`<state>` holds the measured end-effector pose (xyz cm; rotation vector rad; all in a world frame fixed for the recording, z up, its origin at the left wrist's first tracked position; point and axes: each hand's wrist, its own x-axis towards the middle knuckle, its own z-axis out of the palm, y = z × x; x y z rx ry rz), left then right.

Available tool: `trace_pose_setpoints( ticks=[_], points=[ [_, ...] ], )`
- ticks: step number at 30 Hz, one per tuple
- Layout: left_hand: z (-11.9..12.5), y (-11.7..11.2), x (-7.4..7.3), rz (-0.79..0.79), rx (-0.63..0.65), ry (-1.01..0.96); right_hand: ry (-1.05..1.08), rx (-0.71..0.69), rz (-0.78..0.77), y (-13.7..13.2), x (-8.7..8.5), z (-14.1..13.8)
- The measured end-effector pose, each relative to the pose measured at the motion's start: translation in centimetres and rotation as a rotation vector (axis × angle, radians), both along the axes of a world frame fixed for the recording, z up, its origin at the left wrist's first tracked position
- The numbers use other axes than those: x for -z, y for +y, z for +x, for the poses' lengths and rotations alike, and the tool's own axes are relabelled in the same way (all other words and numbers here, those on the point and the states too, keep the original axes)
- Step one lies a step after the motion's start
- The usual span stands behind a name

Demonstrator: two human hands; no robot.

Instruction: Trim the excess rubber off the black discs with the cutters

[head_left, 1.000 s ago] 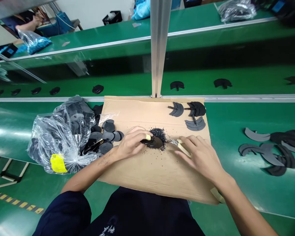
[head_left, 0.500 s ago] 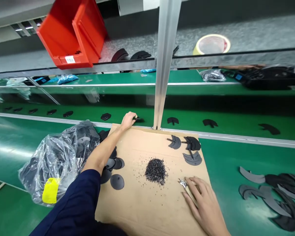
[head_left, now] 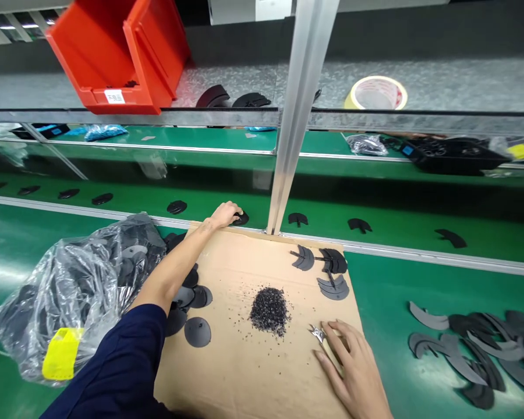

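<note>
My left hand (head_left: 226,214) reaches across the cardboard sheet (head_left: 244,372) to the green belt behind it. Its fingers are closed at the edge of a round black plastic part (head_left: 241,219) that rests on the belt. My right hand (head_left: 351,366) lies low on the right of the cardboard, wrapped loosely around the pale handles of nippers (head_left: 318,334), whose metal jaws point up and left. Between the hands is a heap of small black clippings (head_left: 269,311). Dark discs (head_left: 198,331) lie along the cardboard's left side, and fan-shaped black parts (head_left: 303,258) at its upper right.
A clear plastic bag of dark parts (head_left: 91,273) bulges left of my forearm. Curved black parts (head_left: 475,349) are piled at right. A metal post (head_left: 294,116) rises behind the cardboard. On the shelf above sit a red bin (head_left: 155,64) and a tape roll (head_left: 378,92).
The black part under my left hand has gone from tilted in the fingers to flatter on the belt. My right hand keeps the nippers in place. The view has shifted slightly.
</note>
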<state>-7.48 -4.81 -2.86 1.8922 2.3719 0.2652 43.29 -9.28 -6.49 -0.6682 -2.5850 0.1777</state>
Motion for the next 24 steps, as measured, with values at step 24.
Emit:
trace_pose_setpoints(
  ticks=[24],
  points=[
    [11.1, -26.0, -5.9, -0.042, 0.328, -0.116, -0.168, -0.017, -0.263, 21.0, -5.5, -24.5]
  ],
)
